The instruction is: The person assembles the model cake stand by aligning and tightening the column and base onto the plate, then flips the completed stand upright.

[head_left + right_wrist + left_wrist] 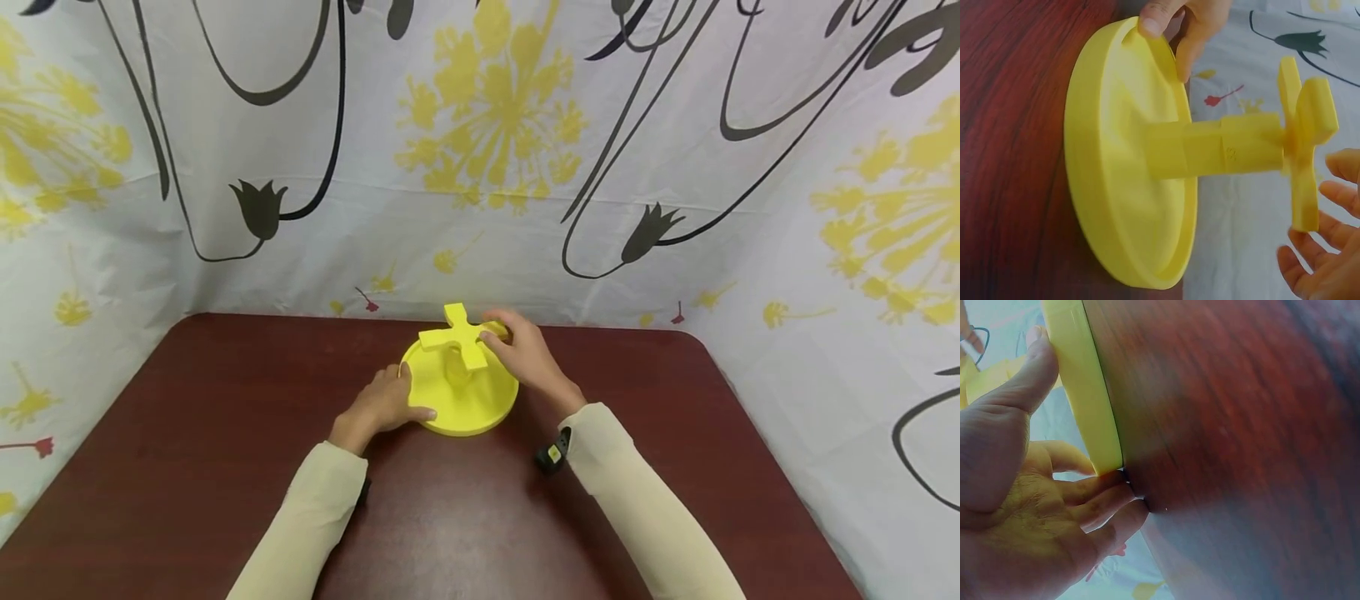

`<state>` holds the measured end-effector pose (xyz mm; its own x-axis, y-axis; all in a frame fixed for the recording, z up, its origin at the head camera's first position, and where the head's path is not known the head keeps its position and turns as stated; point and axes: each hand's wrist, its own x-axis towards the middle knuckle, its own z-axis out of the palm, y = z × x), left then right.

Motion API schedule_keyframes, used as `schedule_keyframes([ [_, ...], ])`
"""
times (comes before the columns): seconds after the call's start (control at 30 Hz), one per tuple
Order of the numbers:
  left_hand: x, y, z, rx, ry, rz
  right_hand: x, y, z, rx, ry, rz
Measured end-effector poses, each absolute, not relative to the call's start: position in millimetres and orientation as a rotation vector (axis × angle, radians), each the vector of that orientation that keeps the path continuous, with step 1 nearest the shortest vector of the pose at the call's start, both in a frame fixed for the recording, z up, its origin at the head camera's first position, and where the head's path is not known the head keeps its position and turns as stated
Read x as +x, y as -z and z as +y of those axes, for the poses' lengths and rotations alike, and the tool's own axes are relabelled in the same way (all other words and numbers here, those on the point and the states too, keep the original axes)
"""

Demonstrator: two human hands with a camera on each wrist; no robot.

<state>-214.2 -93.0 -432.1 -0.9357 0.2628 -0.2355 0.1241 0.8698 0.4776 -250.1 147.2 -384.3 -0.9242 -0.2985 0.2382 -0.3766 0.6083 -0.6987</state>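
A yellow stand sits on the dark red-brown table. It has a round rimmed base (450, 417), a central post (1216, 147) and a four-armed cross (461, 337) on top. My left hand (384, 402) grips the base at its left edge, thumb over the rim and fingers against the outer side, as the left wrist view also shows. Around the right end of the cross is my right hand (528, 354). Its fingers (1329, 228) are loosely bent and spread, with a fingertip right at the end of one arm of the cross.
The table (247, 467) has rounded far corners and reaches to a hanging white cloth (480, 250) printed with yellow and dark flowers. More of this cloth hangs along both sides. A dark band with a small device (553, 454) is on the right wrist.
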Motion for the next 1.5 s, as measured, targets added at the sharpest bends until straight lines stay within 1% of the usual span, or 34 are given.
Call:
schedule_keyframes([
  [0.1, -212.5, 433.0, -92.3, 0.301, -0.663, 2.762, -248.9, 389.2, 151.1, 0.517, -1.262, -2.756],
  [0.4, -212.2, 433.8, -92.2, 0.306, -0.658, 2.773, -248.2, 388.2, 152.2, 0.507, -1.279, -2.711],
  [0.7, -211.7, 434.5, -92.9, 0.302, -0.68, 2.767, -247.1, 388.4, 153.5, 0.476, -1.411, -2.709],
  [1.33, -211.9, 436.0, -93.0, 0.306, -0.675, 2.787, -245.6, 392.4, 148.9, 0.537, -1.371, -2.678],
  [1.5, -210.7, 433.1, -92.4, 0.31, -0.677, 2.781, -245.8, 391.2, 149.8, 0.447, -1.395, -2.592],
])
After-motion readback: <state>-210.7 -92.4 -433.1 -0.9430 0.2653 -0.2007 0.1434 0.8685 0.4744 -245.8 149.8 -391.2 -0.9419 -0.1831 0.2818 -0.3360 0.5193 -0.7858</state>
